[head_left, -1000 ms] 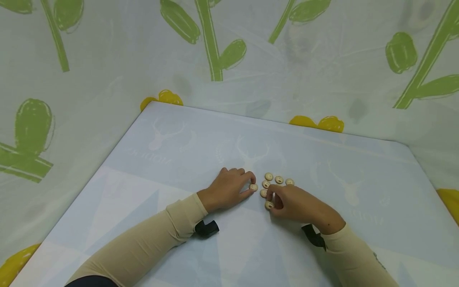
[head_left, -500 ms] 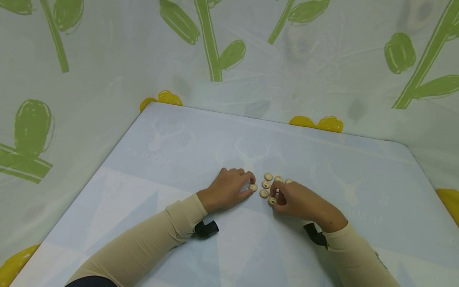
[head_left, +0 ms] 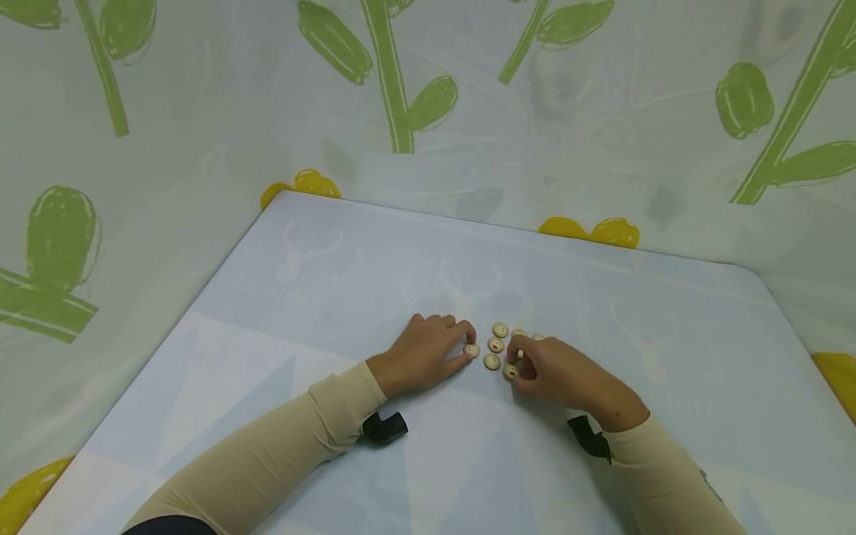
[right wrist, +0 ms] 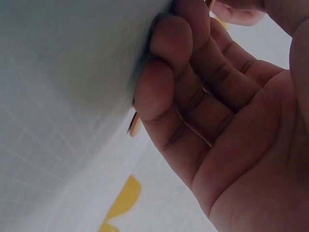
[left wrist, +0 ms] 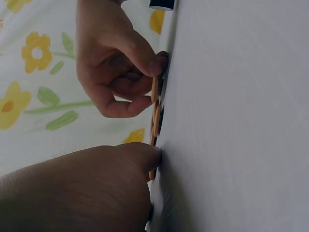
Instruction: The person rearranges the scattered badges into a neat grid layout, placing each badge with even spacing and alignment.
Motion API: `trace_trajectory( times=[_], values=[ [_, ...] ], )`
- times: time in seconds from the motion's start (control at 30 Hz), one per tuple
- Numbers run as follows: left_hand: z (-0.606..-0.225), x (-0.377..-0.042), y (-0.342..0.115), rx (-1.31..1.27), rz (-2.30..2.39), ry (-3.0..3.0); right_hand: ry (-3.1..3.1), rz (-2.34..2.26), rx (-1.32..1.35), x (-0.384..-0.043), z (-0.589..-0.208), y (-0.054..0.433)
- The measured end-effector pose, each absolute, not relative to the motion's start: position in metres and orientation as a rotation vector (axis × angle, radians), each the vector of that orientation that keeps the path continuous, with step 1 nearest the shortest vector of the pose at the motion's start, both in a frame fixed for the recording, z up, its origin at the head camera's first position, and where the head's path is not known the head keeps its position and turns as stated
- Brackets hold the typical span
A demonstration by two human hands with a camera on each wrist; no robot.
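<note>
Small round pale wooden discs with dark printed marks lie flat on the table in the head view. My left hand (head_left: pixel 428 351) holds one wooden disc (head_left: pixel 471 350) between thumb and index finger at the left of the group. Between the thumb and index finger of my right hand (head_left: pixel 565 375), another wooden disc (head_left: pixel 511 371) is pinched at the near side. A short column stands between the hands, with its top disc (head_left: pixel 500 330), middle disc (head_left: pixel 495 345) and lowest disc (head_left: pixel 492 362) showing. My right fingers partly hide further discs behind them. The left wrist view shows a disc (left wrist: pixel 154 89) edge-on at the right fingertips.
The table (head_left: pixel 374 253) wears a pale blue and white cloth with deer prints. Behind it hangs a light curtain (head_left: pixel 468 119) with green leaves and yellow flowers. Dark wrist mounts (head_left: pixel 386 429) sit under both forearms.
My right hand has slid its disc away from me and slightly right, to beside the lowest disc of the column. The left hand keeps its place on its disc.
</note>
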State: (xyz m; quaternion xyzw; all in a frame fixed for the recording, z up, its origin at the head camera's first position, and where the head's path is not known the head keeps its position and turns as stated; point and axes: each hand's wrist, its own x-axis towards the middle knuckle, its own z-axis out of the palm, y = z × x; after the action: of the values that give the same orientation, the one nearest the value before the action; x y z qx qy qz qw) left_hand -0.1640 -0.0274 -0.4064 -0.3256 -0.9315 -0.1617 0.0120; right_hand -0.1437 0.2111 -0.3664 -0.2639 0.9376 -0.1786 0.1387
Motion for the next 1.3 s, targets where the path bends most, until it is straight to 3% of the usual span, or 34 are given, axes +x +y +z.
trace_trajectory(
  times=[1.3],
  values=[
    [-0.4049, -0.1615, -0.0257, -1.002, -0.514, -2.916, 2.722, -0.462, -0.651, -0.1448, -0.3701, 0.2090]
  ],
)
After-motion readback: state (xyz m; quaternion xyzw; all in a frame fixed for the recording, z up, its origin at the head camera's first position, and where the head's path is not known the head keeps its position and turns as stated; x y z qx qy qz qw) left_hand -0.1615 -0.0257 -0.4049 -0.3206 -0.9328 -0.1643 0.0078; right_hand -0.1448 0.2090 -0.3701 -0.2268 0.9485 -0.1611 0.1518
